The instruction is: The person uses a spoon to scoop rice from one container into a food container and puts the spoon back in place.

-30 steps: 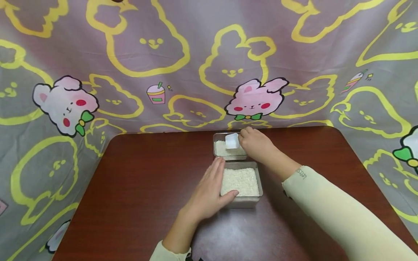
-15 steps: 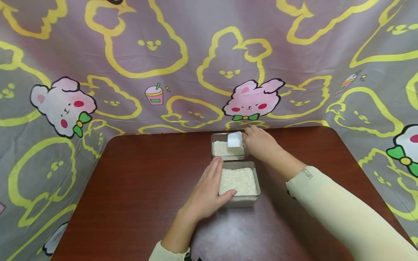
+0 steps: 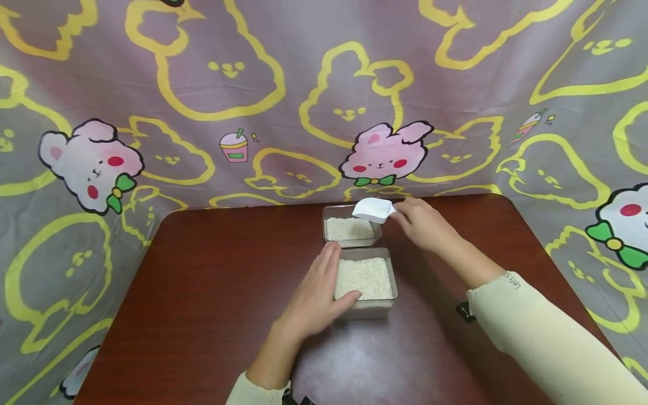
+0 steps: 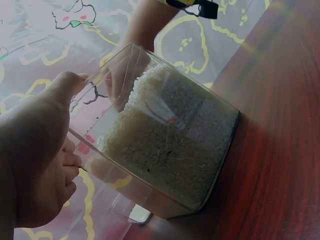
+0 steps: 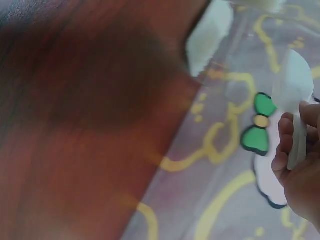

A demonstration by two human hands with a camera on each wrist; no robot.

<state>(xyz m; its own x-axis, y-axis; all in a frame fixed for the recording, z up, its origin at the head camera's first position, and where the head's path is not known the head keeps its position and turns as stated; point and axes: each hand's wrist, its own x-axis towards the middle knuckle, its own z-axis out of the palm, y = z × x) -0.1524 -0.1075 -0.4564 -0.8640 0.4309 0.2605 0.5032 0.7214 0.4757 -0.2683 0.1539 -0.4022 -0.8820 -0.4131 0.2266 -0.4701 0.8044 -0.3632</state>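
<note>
My right hand (image 3: 424,224) pinches the handle of a white scoop (image 3: 373,210), held above the back right of the smaller clear container (image 3: 332,211). White rice (image 3: 348,228) partly fills that container. In the right wrist view, thumb and fingers wrap the scoop's (image 5: 294,82) handle. My left hand (image 3: 311,304) rests against the left side of the larger clear container (image 3: 367,311), fingers straight, thumb over its near edge. Rice (image 3: 365,278) fills much of this container. From the left wrist view, the rice shows through its clear wall (image 4: 107,172), with the thumb at the rim.
Both containers stand one behind the other on a dark red-brown table (image 3: 223,270). A patterned cloth (image 3: 283,101) with cartoon animals hangs along the table's back edge and sides.
My right hand has moved right and slightly back from the smaller container, and the scoop has tipped from upright to nearly level. The left hand stays on the larger container.
</note>
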